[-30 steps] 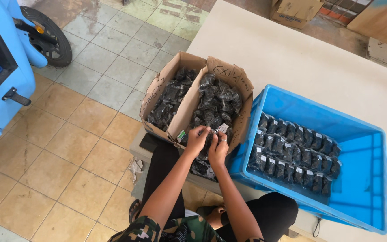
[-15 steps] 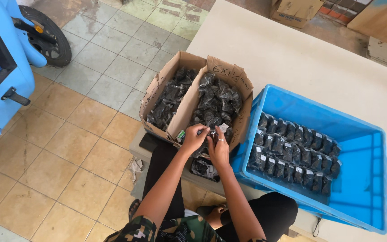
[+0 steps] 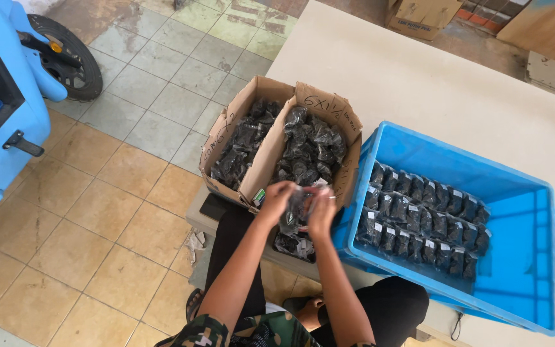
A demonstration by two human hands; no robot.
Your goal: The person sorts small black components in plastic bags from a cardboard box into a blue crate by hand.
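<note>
Both hands, left hand point(image 3: 276, 198) and right hand point(image 3: 322, 207), grasp a small clear plastic packet of dark hardware point(image 3: 295, 209) above the open brown cardboard box point(image 3: 348, 168). Blurred, hurried fingers could drop it short of the blue plastic crate point(image 3: 521, 212).

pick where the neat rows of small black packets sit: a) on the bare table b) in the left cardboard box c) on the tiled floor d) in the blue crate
d: the packets stand in tidy rows inside the blue crate, while the cardboard boxes hold loose piles.
</note>
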